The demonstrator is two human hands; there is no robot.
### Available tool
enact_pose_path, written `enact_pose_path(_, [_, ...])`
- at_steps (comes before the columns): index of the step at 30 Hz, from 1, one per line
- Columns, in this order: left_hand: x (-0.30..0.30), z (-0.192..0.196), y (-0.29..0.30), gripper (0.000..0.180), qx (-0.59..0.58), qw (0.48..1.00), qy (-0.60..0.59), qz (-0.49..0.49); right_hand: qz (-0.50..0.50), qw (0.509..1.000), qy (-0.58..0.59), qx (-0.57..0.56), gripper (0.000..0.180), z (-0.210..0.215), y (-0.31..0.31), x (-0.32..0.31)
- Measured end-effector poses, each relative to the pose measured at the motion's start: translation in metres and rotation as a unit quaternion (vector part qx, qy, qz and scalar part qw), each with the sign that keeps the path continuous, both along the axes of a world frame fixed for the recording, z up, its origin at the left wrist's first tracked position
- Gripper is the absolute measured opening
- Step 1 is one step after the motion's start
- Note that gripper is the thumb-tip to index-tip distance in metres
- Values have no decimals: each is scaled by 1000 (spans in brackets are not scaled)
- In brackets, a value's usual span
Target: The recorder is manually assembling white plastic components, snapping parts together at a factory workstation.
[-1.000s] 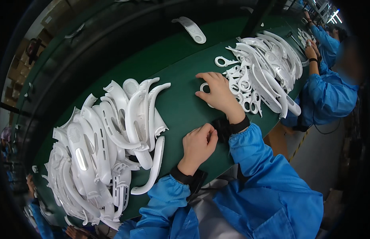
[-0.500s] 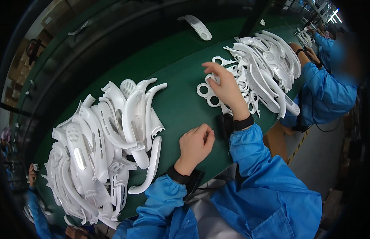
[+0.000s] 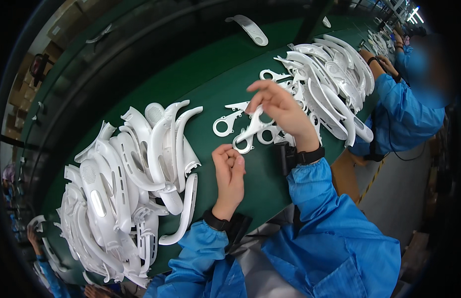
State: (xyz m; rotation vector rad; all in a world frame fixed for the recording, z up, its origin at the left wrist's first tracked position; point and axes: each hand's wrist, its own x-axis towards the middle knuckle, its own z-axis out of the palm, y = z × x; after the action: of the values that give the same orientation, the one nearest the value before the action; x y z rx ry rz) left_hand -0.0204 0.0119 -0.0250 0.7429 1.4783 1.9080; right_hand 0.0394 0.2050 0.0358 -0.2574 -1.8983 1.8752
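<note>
My right hand [image 3: 281, 108] reaches over a heap of small white ring-ended plastic parts [image 3: 271, 133]. Its fingers are extended and apart, close above or touching one two-ringed part [image 3: 250, 130]; the fingers partly cover that part. My left hand [image 3: 229, 175] is curled closed near the lower ring of the same part, and nothing shows inside it. Whether its fingertips touch the ring, I cannot tell. Another ring-ended part [image 3: 225, 124] lies just left of the heap, on the green table [image 3: 200, 144].
A large pile of curved white plastic shells [image 3: 106, 193] covers the left side. More shells [image 3: 329, 84] are stacked at the right. One shell [image 3: 248, 30] lies beyond. A co-worker in a blue sleeve [image 3: 406, 107] works at the right; another person's hand [image 3: 33, 237] shows far left.
Several ring-ended parts have spread leftward from the heap toward my left hand. My right hand has shifted slightly left and down; the left has moved left, still curled.
</note>
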Motion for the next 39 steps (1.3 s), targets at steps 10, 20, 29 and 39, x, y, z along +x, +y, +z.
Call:
enact_pose_path(10, [-7,-3,-2,21,-72,991,-16,-116,135,976,-170,-5,37,-5,-20,-10])
enact_pose_path(20, [-4,-1,-5,6,-107,977,174,-67,123,968,-178,-128,48,-45,-67,-59])
enact_pose_path(29, [-3,5,-2,8,-115,963,235,-59,-97,985,-52,-131,39,-31,-18,-29])
enact_pose_path(39, [-7,10,-5,7,-114,962,241,-59,38,941,-165,293,26,110,-9,-130])
